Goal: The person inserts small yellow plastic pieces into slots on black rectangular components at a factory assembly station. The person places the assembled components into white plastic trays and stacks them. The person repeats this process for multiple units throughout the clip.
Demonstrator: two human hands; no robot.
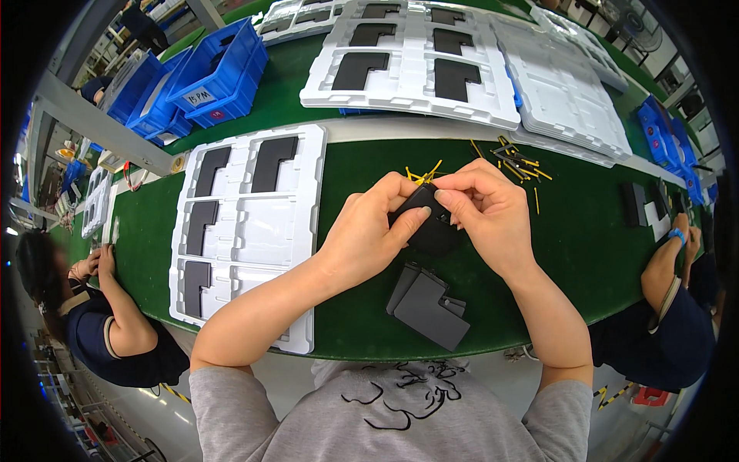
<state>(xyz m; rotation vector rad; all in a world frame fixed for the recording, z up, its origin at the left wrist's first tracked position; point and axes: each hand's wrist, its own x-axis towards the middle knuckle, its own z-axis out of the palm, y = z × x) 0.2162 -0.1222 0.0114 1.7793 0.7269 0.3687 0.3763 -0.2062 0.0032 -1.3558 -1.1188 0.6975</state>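
Note:
My left hand [368,223] is closed on a flat black piece [433,235], with the thumb across its face. The piece resembles the L-shaped battery-like pieces nearby, but my fingers hide much of its outline. My right hand [486,212] pinches at its upper edge, thumb and forefinger together; what lies between those fingertips is hidden. Thin yellow strips [423,176] show just beyond the fingertips. Closer to me, several dark grey L-shaped pieces [431,308] lie in an overlapping pile on the green table [354,323].
Left of my arms, a white tray [265,231] holds several black L-shaped pieces. Black and yellow strips [517,160] lie scattered at the right. Behind stand more filled trays [416,58], stacked white trays [573,92] and blue bins [219,77]. People work at both sides.

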